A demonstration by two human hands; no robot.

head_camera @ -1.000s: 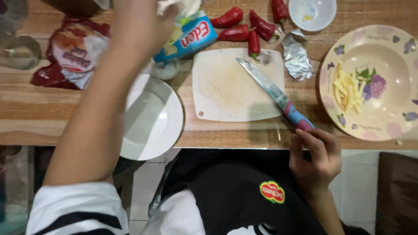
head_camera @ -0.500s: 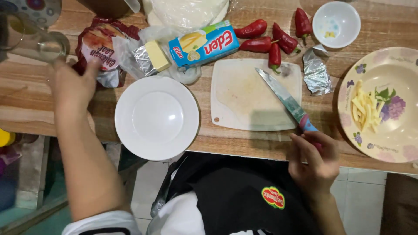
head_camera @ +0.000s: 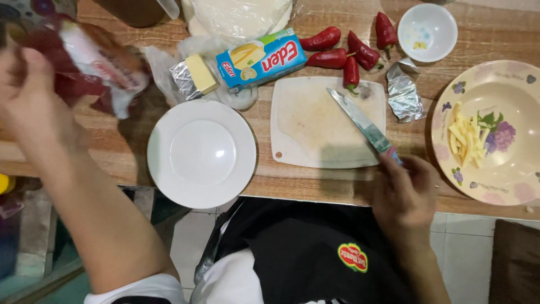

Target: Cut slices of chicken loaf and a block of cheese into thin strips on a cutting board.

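Knife (head_camera: 360,121) gripped in right hand (head_camera: 405,188); left hand (head_camera: 34,107) apparently clutches blurred red packet (head_camera: 95,62).

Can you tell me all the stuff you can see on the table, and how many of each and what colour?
red packet: 1, red and white, lifted at far left
white plate: 1, white, near table edge
cutting board: 1, white, middle
knife: 1, silver blade, lying across the board
chilli peppers: 5, red, behind the board
cheese box: 1, blue and yellow, behind the plate
cheese block: 1, pale yellow, on foil, left of box
foil scrap: 1, silver, right of board
small bowl: 1, white, far right back
flowered plate: 1, cream, right, holding yellow strips
left hand: holds the packet
right hand: holds the knife handle
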